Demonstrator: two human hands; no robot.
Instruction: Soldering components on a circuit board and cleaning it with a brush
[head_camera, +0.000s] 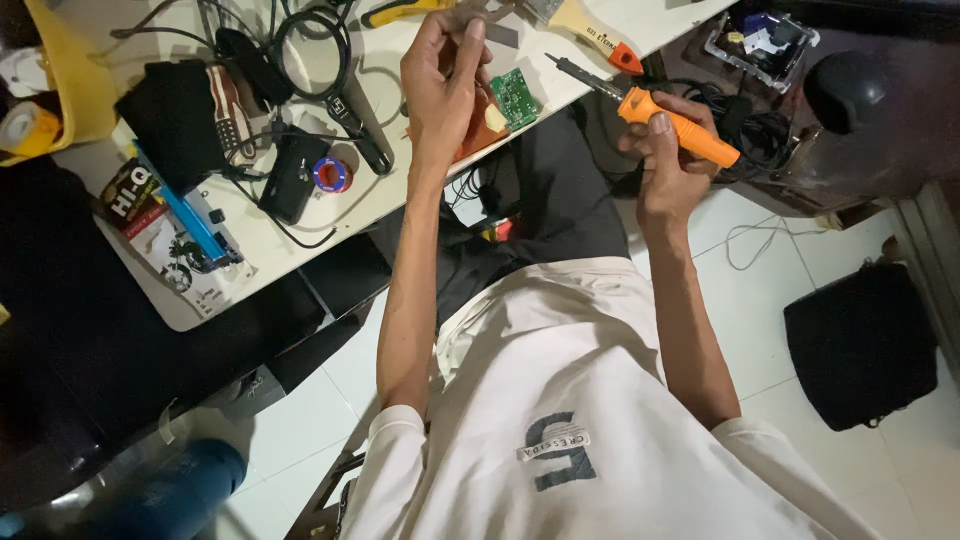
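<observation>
Orange soldering iron (675, 120) is being gripped by the right hand (668, 165), fingers wrapped round its handle beside the table edge (300, 235). Likely light and stiff; best taken by the handle, clear of the metal tip. Left hand (440, 85) is being pinched narrow on something small, unclear what. One green board (516, 97), one solder spool (332, 175), one brush (590, 25) are lying on the table.

A white table (300, 225) carries a green circuit board (516, 97), tangled black cables (310, 40), a solder spool (332, 174), a paintbrush (590, 25), a black pouch (180, 115) and a printed box (150, 225).
</observation>
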